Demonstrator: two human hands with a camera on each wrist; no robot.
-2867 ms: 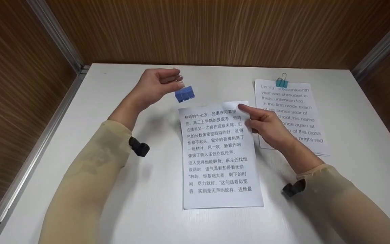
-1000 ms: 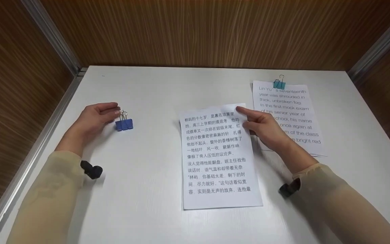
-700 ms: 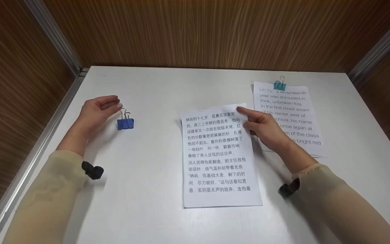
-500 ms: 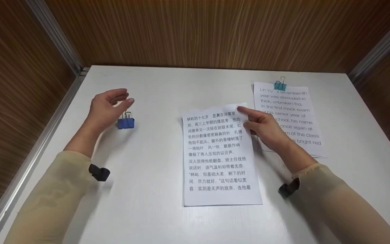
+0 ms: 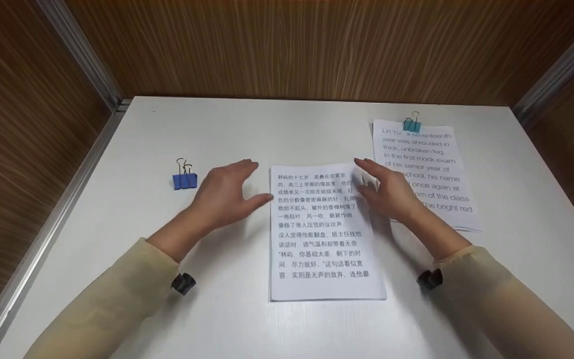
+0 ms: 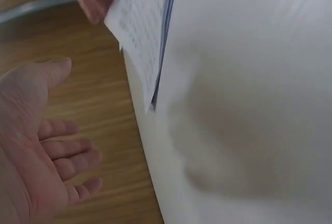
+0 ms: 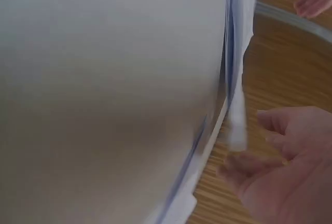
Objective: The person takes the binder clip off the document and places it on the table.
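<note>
The white table (image 5: 267,124) carries every item and is enclosed by wood-grain walls (image 5: 287,45). The reference item is the sheaf of pages printed in Chinese (image 5: 319,234), which lies flat near the table's middle. Far-right of the sheaf lies a second sheaf in English text (image 5: 431,169), its near-left corner hidden behind the right wrist; a teal binder clip (image 5: 412,124) is clamped on its far edge. The left hand (image 5: 224,194) hovers just beside the Chinese sheaf's left edge, fingers straight and spread, thumb pointing at the paper, holding nothing. The right hand (image 5: 389,192) stands at the sheaf's far-right corner, fingers extended; whether they touch the paper cannot be told. A blue binder clip (image 5: 185,179) lies on the table left of the sheaf, beyond the left hand and apart from it, wire handles pointing away.
</note>
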